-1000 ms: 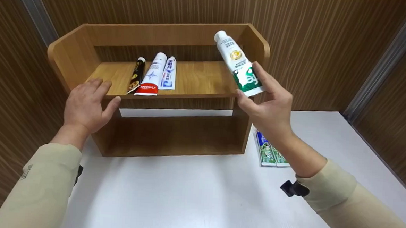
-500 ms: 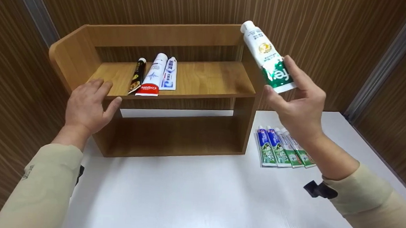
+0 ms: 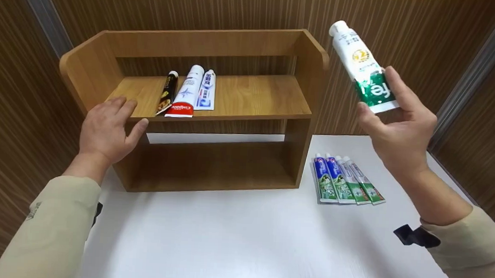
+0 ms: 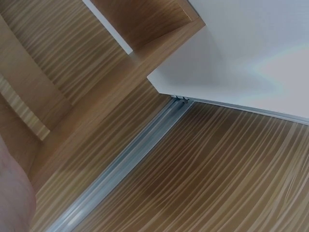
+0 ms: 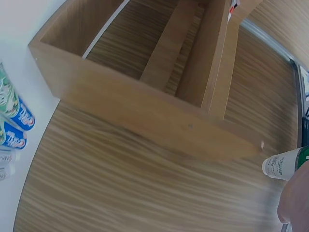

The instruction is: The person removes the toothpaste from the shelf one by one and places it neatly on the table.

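A white and green toothpaste tube [image 3: 363,69] is pinched at its flat green end by my right hand [image 3: 405,122], cap pointing up and left. It hangs in the air to the right of the wooden shelf [image 3: 249,113]. My left hand [image 3: 106,127] rests on the left front edge of that shelf, fingers fairly straight and holding nothing. On the upper board lie a black tube [image 3: 168,93], a white and red Colgate tube [image 3: 186,94] and a slim white and blue tube [image 3: 206,90], side by side. In the right wrist view the held tube [image 5: 285,163] shows only partly.
Several blue, white and green toothpaste tubes [image 3: 345,180] lie in a row on the white table [image 3: 225,235], right of the shelf. Wood-patterned walls [image 3: 385,19] stand behind and at both sides. The shelf's right side panel [image 3: 313,53] rises between board and held tube.
My right hand has carried the white and green tube rightward and slightly up, away from above the shelf. The tubes on the table have come into full view. My left hand has stayed put.
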Tool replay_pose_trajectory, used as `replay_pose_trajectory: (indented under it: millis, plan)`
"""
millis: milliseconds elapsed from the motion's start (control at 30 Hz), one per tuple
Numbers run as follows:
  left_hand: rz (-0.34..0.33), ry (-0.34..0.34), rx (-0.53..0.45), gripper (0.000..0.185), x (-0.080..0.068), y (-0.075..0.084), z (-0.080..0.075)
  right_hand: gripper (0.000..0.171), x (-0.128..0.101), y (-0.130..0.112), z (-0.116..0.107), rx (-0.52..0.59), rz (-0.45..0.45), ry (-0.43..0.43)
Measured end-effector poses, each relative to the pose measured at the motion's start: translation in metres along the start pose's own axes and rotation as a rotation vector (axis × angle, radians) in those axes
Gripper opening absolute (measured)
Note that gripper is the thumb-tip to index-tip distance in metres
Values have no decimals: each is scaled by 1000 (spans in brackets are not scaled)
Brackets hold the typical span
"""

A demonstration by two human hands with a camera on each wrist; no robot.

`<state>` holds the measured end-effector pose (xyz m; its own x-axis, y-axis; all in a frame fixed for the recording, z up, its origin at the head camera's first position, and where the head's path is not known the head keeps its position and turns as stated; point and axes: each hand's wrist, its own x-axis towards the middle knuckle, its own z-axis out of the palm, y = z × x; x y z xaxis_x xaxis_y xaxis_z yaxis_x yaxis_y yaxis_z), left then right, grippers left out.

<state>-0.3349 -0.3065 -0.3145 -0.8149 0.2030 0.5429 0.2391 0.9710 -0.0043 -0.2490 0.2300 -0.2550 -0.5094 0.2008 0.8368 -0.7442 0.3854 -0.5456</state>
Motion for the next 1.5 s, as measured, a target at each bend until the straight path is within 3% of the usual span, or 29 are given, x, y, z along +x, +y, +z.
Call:
replay_pose_trajectory:
  millis: [500, 1500]
  plan:
    - [-10, -11, -1, 70, 0, 1, -1, 67, -8, 41, -41, -118, 155, 38]
    - [0, 6, -9, 68, 0, 0, 0, 69, -73, 126, -79, -348, 400, -44]
